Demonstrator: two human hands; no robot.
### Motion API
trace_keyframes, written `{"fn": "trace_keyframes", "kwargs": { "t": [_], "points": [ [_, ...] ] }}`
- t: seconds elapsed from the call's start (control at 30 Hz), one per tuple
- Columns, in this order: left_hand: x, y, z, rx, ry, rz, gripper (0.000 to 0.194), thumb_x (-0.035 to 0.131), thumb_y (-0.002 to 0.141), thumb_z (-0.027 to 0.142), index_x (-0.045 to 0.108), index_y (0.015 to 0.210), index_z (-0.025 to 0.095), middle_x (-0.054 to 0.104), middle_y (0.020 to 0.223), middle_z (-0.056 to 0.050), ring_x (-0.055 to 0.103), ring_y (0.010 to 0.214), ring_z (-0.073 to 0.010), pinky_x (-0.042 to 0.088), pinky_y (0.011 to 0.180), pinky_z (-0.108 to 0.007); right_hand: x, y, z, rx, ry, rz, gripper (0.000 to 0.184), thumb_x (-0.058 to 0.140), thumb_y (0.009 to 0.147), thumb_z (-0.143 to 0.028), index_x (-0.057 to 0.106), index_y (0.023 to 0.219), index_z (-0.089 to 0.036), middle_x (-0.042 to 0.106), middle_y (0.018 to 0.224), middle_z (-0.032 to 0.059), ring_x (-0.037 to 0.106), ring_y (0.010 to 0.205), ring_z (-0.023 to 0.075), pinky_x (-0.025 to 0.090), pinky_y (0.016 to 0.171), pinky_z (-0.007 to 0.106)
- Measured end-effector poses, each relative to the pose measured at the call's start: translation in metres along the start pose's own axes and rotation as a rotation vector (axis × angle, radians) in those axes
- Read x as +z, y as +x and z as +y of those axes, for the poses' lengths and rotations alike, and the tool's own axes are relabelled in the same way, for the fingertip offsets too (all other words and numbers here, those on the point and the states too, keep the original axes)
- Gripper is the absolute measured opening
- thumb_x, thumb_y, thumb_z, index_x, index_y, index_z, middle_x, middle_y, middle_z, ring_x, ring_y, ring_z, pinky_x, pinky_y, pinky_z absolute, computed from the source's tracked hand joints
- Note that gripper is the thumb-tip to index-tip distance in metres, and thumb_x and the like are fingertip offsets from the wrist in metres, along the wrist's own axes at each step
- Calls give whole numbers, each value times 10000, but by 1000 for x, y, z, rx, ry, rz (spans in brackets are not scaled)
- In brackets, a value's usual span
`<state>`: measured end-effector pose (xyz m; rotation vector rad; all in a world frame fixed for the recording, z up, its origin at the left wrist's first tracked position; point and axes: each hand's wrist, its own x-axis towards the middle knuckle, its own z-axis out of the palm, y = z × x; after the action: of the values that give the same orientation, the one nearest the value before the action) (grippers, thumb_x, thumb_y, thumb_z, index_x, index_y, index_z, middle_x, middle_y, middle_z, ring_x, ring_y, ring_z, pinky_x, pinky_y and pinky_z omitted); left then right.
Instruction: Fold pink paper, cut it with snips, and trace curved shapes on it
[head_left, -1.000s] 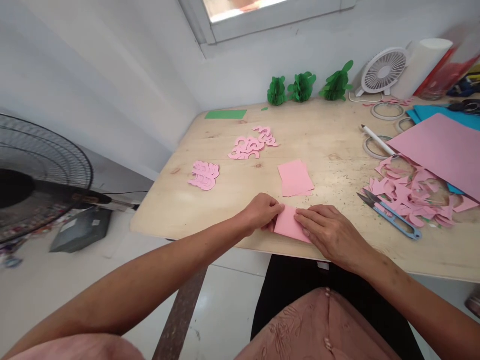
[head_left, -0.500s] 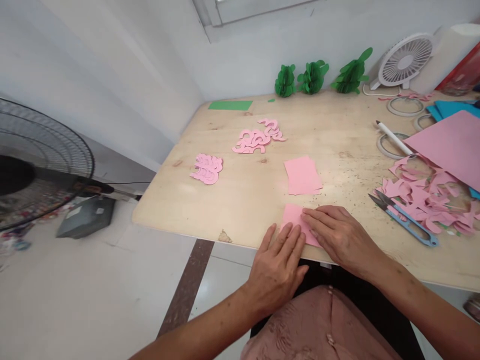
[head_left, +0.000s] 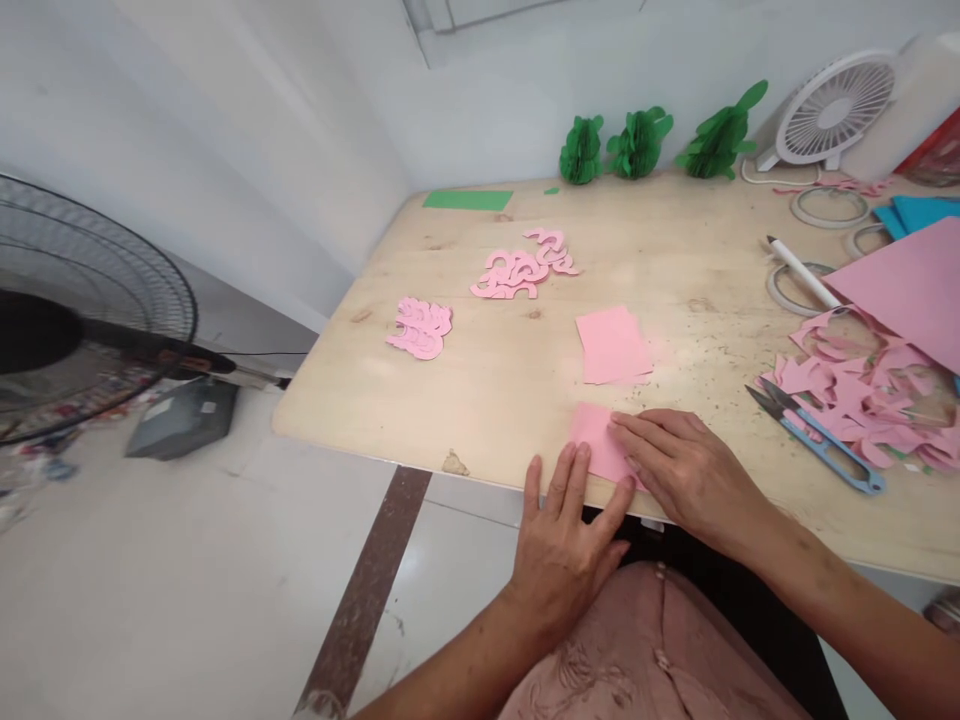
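A pink paper square [head_left: 590,425] lies at the front edge of the table, partly covered by both hands. My left hand [head_left: 564,545] rests at this edge with its fingers spread, their tips on the lower left part of the paper. Stretched fingers of my right hand [head_left: 690,465] lie across the paper's right side; its thumb is mostly hidden. Just beyond is a small stack of pink squares [head_left: 615,345], slightly fanned. Thread snips [head_left: 825,445] with blue handles lie to the right of my right hand.
Pink curved cutouts [head_left: 517,272] and a neater cutout pile [head_left: 421,328] lie further left. Pink scraps [head_left: 862,390], a white pen [head_left: 806,273] and tape rolls [head_left: 829,207] are at right. Green paper figures [head_left: 637,143] and a small fan [head_left: 832,110] stand along the wall.
My left hand's fingers have spread wider and drawn back a little toward the table edge, baring more of the paper. The right hand stays on it. The view has shifted slightly.
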<state>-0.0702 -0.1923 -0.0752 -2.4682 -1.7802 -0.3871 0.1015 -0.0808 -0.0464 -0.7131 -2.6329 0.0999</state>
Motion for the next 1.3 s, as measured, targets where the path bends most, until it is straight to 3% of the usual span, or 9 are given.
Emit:
{"fn": "trace_keyframes", "kwargs": {
  "t": [0.27, 0.4, 0.5, 0.67, 0.8, 0.97, 1.1, 1.2, 1.3],
  "points": [
    [-6, -1, 7, -45, -24, -49, 823, 736, 702, 466, 333, 1415, 380, 273, 1512, -208, 278, 1385, -388, 256, 1033, -655, 2, -1, 1, 11, 7, -5, 356, 477, 870, -102, 593, 1204, -57, 642, 1209, 147, 559, 1019, 263, 476, 864, 425],
    [-20, 4, -1, -40, -134, -65, 678, 564, 826, 519, 359, 1418, 261, 319, 1504, -172, 292, 1388, -344, 226, 1078, -619, 3, -1, 0, 8, 12, 10, 332, 503, 886, -138, 600, 1197, -73, 644, 1202, 149, 573, 1020, 260, 484, 854, 429],
    [-27, 19, -13, -23, -174, -48, 520, 427, 913, 414, 434, 1347, 127, 442, 1439, -142, 303, 1389, -290, 167, 1131, -573, 4, -1, 0, 7, 5, 23, 317, 496, 904, -153, 605, 1194, -87, 650, 1194, 147, 588, 1014, 253, 492, 847, 435],
    [-22, 45, -27, 93, -111, -30, 479, 388, 925, 363, 426, 1343, 133, 480, 1416, -106, 266, 1407, -274, 108, 1150, -579, 4, -1, 0, 9, 30, 31, 327, 500, 911, -176, 600, 1215, -108, 656, 1188, 142, 591, 1033, 252, 508, 847, 436],
    [-13, 48, -32, 18, -37, 24, 440, 399, 921, 343, 451, 1309, 143, 475, 1419, -109, 262, 1408, -286, 95, 1146, -598, 5, -1, 0, 11, 7, 30, 325, 491, 914, -159, 602, 1209, -82, 650, 1202, 138, 579, 1034, 257, 506, 852, 438],
    [-11, 43, -40, -82, -96, 21, 436, 393, 925, 290, 418, 1331, 134, 478, 1419, -97, 227, 1419, -290, 106, 1141, -594, 5, -1, 0, 10, -8, 36, 310, 485, 918, -159, 615, 1192, -97, 652, 1201, 132, 580, 1019, 253, 501, 851, 439],
    [-15, 34, -44, -159, -109, 115, 451, 340, 929, 167, 362, 1376, 114, 496, 1400, -114, 163, 1439, -273, 133, 1131, -586, 6, -1, 1, 15, -9, 41, 297, 481, 919, -155, 621, 1177, -108, 655, 1195, 127, 584, 1006, 248, 496, 843, 428],
    [-15, 24, -37, -35, -104, 122, 479, 360, 922, 203, 365, 1393, 117, 485, 1411, -113, 157, 1439, -285, 104, 1131, -601, 6, -1, 1, 16, -3, 34, 304, 485, 915, -156, 617, 1186, -113, 653, 1199, 130, 585, 1004, 248, 489, 845, 431],
    [-10, 15, -23, 104, -48, 36, 583, 435, 905, 407, 364, 1411, 126, 425, 1458, -100, 179, 1433, -302, -1, 1143, -594, 5, -2, 1, 15, 6, 31, 311, 497, 904, -154, 618, 1188, -113, 651, 1199, 136, 582, 1023, 255, 483, 848, 437]
  ]
}}
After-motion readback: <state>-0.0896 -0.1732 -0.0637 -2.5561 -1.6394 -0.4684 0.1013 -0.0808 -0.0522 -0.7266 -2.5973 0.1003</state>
